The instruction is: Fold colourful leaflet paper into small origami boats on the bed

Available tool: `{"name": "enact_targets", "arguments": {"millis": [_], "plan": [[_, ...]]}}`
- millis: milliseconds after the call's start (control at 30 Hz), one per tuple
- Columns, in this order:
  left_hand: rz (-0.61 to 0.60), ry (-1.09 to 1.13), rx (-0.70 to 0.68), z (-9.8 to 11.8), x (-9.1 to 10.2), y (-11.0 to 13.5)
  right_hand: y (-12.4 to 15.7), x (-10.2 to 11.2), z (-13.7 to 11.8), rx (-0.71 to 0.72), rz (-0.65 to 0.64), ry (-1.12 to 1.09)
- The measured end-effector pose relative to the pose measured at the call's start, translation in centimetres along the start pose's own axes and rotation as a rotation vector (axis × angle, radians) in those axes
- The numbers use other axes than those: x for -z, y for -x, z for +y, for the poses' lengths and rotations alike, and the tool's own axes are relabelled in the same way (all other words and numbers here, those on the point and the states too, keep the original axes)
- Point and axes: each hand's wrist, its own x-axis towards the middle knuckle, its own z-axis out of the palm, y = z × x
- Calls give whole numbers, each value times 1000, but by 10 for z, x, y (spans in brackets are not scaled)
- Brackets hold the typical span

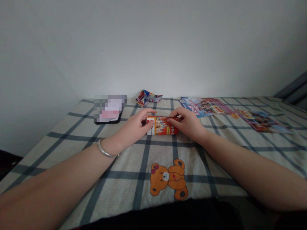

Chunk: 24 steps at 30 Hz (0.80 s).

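Note:
A folded red and yellow printed leaflet [161, 126] lies flat on the checked cloth, between my two hands. My left hand [141, 121] grips its left end, thumb on top and the index finger stretched along the far side. At the right end, my right hand [185, 121] pinches the paper near its far edge between thumb and index finger. The undersides of both hands' other fingers are hidden. Behind the leaflet stands a folded paper shape [147, 97] made of similar colourful print.
A phone [109, 110] with a blurred screen rests at the back left. Toward the right lie two colourful flyers, one blue and red [206, 106] and one darker [262, 121]. The checked cloth [120, 191], with a printed teddy bear [168, 179], runs back to a pale wall [168, 48].

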Motion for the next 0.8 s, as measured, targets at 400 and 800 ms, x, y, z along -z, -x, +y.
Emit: {"name": "enact_targets", "arguments": {"millis": [400,800], "plan": [[-49,42,-15,1,-1,-4,-1,-1,0,-5,-15,-4],[29,143,-12,0,0,0,3,0,-6,-103,-58,-98]]}}
